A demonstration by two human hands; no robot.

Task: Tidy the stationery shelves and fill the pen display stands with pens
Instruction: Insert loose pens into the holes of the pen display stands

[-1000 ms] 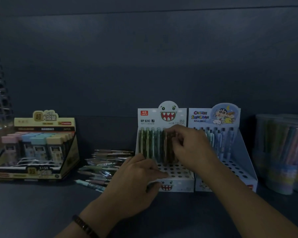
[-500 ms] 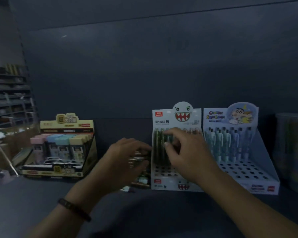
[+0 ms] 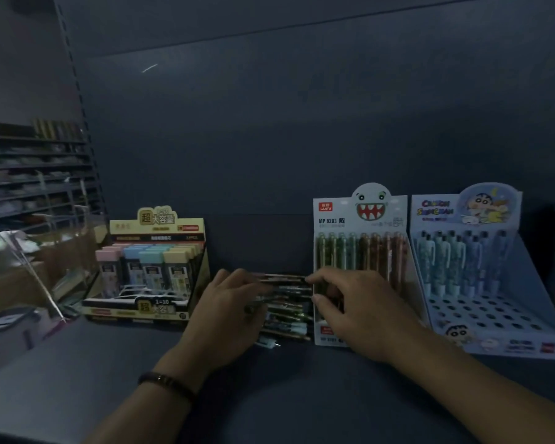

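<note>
Two stands, monster stand and cartoon stand, are sitting right of the loose pens; your left hand is gripping some, your right hand is curling beside them, grip untellable; shelf is stretching toward you.

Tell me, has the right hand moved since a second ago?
Yes: the right hand slid down-left across the white monster-face cardboard pen stand toward the loose pens.

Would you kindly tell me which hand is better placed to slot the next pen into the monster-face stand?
Right, most likely. The right hand sits directly before the monster-face stand, fingertips at the loose pens. The left hand rests on that pile, farther from the stand's holes.
</note>
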